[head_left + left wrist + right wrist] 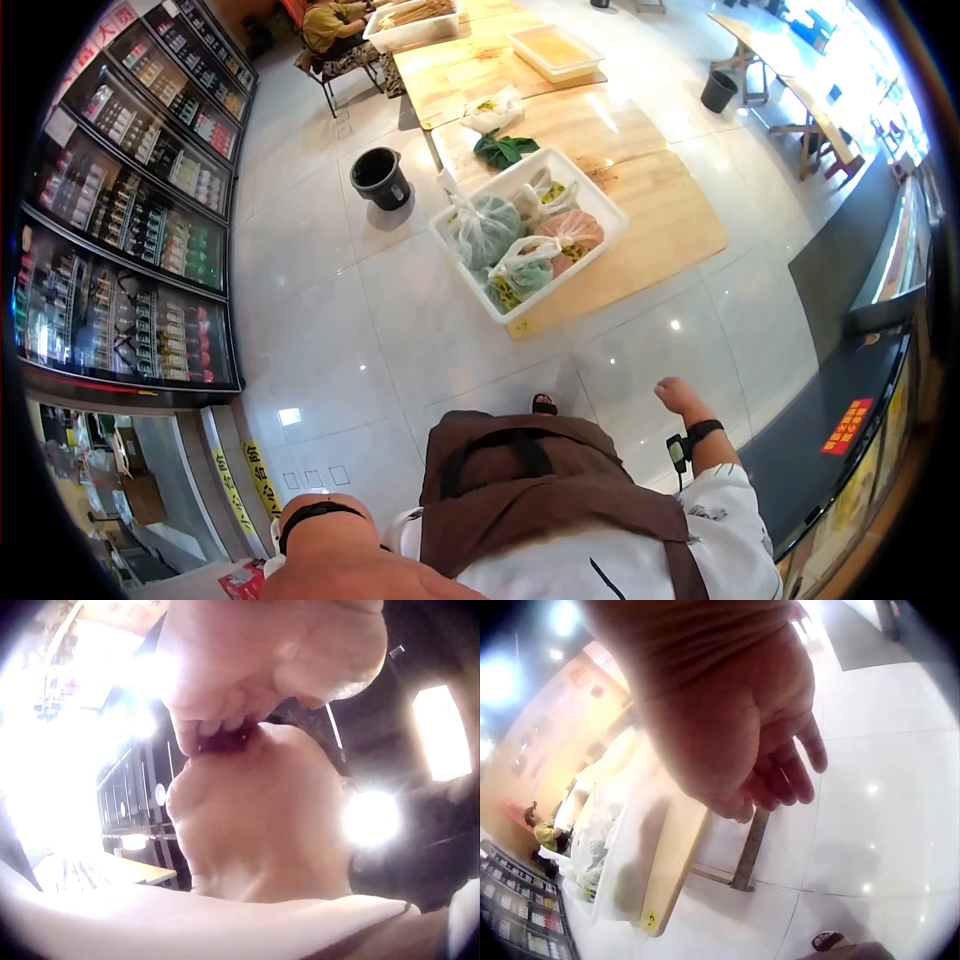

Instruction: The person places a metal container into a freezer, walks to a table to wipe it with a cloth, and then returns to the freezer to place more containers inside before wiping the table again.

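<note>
My left hand (277, 652) is raised close to the face, fingertips right at the mouth and chin in the left wrist view. How its fingers close is not clear there. In the head view only its back (350, 575) and the black wrist strap show, large at the bottom edge. My right hand (727, 727) hangs at my side with loosely bent fingers and holds nothing. Nearest ahead is a white plastic tub (572, 293) on a wooden table (660, 215), holding several knotted bags (487, 228) of greens and other food. Dark green leaves (503, 150) lie behind the tub.
A black bucket (380, 180) stands on the tiled floor left of the table. Farther along the table are a shallow white tray (556, 52) and a seated person (335, 25). Glass-door drink fridges (120, 240) line the left; a dark counter (800, 470) runs on the right.
</note>
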Action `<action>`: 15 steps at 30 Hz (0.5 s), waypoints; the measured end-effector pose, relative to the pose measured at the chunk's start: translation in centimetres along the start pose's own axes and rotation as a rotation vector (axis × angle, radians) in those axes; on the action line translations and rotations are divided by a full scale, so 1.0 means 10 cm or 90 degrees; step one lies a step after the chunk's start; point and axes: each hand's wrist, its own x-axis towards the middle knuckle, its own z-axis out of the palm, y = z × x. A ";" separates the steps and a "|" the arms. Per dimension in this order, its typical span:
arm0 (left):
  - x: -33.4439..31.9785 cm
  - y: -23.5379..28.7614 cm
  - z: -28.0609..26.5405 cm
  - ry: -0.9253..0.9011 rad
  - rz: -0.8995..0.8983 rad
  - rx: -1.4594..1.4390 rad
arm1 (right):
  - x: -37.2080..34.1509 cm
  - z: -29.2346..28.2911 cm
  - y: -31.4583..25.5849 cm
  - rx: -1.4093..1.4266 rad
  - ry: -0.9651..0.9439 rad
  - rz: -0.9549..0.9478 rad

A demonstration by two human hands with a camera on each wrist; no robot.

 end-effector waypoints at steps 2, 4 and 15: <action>-0.16 0.08 -0.33 -0.003 0.060 0.006 | 0.22 -0.10 -0.24 0.000 -0.007 -0.006; -0.35 0.26 -0.58 0.019 0.110 -0.039 | 0.42 -0.15 -0.46 -0.025 -0.040 0.006; -0.98 1.64 -1.57 0.275 0.400 0.140 | 0.99 0.15 -2.19 -0.087 -0.088 0.075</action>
